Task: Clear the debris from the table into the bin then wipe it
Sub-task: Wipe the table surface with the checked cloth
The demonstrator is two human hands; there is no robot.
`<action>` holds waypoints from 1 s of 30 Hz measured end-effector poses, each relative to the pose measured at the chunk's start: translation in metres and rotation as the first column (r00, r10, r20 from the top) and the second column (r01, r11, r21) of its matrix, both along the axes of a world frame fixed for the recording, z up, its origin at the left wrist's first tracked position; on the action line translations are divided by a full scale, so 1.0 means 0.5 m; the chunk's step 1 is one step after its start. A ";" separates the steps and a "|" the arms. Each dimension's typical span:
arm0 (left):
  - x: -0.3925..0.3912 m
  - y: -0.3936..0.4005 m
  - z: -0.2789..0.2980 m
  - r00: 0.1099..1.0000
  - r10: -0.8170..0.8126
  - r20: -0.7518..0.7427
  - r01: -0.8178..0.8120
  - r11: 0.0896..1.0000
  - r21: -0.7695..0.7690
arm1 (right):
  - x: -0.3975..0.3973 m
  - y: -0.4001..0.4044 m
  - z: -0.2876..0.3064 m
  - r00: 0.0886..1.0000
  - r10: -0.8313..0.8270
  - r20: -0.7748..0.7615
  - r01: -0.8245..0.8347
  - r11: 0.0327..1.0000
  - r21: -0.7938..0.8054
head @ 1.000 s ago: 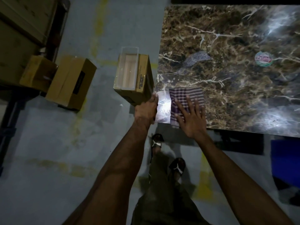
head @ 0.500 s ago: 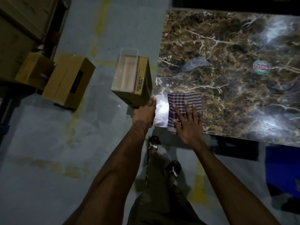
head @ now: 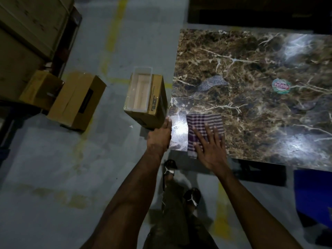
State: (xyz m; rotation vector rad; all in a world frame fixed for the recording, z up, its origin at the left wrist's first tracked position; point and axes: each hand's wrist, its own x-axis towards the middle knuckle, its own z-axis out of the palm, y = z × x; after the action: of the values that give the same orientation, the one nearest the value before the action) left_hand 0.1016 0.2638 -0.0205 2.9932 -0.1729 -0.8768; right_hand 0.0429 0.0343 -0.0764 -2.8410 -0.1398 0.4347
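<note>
Two hands at table corner: right hand flat, fingers spread on checked cloth, unmoved since earlier; left hand cupped at edge, grasp unclear. Wiping barely advancing.

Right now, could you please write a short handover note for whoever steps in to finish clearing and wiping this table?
Right hand: flat, fingers spread, pressing the checked cloth at the marble table's near-left corner.
Left hand: against the table's left edge beside a shiny wrapper; its grip cannot be told.
Open box bin stands on the floor just off that edge.
Left: a grey scrap and a round label lie on the top; wiping mostly remains.
</note>
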 end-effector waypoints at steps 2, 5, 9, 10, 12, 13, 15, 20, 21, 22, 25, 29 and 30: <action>-0.002 -0.002 -0.001 1.000 0.002 -0.002 -0.002 1.000 0.011 | 0.043 0.029 -0.008 0.996 -0.087 0.019 0.087 0.996 0.026; 0.000 -0.003 0.000 1.000 0.003 0.003 -0.003 1.000 0.010 | 0.064 0.087 -0.022 0.991 -0.124 0.051 0.124 0.992 0.009; 0.002 0.000 0.005 1.000 0.007 -0.019 -0.007 1.000 -0.006 | -0.014 0.089 -0.012 0.991 0.108 0.073 -0.109 0.994 0.003; 0.002 0.000 0.005 1.000 0.001 -0.012 -0.001 1.000 0.000 | -0.027 0.073 -0.010 0.990 0.132 0.058 -0.132 0.991 -0.001; -0.001 -0.002 0.005 1.000 -0.011 -0.006 0.011 1.000 0.009 | -0.032 0.035 0.000 0.993 0.112 0.027 -0.112 0.994 0.001; -0.002 -0.003 0.005 1.000 -0.015 -0.002 0.015 1.000 0.011 | -0.026 0.022 0.002 0.997 0.078 0.018 -0.078 0.997 0.004; 0.000 -0.003 0.004 1.000 -0.026 0.008 0.026 1.000 0.014 | 0.001 0.020 0.003 0.999 -0.019 0.026 0.019 1.000 0.025; -0.005 0.002 -0.006 0.999 -0.019 0.034 0.019 1.000 0.009 | 0.027 0.094 -0.016 0.994 -0.108 0.025 0.107 0.994 0.017; -0.005 0.002 -0.009 0.999 -0.021 0.033 0.021 1.000 0.005 | 0.010 0.098 -0.014 0.999 -0.042 0.029 0.042 0.999 0.014; -0.005 0.001 -0.009 0.999 -0.026 0.032 0.026 1.000 0.006 | -0.010 0.090 -0.008 0.999 0.042 0.027 -0.042 0.999 0.002; -0.003 -0.002 -0.001 0.999 -0.031 0.020 0.031 0.999 0.037 | -0.053 0.016 0.008 0.989 0.149 -0.004 -0.149 0.989 -0.026; 0.000 -0.005 0.007 0.999 -0.020 0.029 0.019 0.999 0.043 | -0.025 -0.053 0.016 0.998 -0.022 -0.067 0.022 1.000 -0.005; -0.002 -0.007 0.008 0.999 -0.019 0.033 0.018 0.999 0.041 | -0.005 -0.043 0.013 0.995 -0.069 -0.068 0.070 0.997 0.013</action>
State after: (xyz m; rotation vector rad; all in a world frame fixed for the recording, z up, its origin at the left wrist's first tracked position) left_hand 0.1007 0.2604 -0.0166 3.0505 -0.1854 -0.8424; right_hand 0.0406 0.0125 -0.0701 -2.8027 -0.0309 0.5116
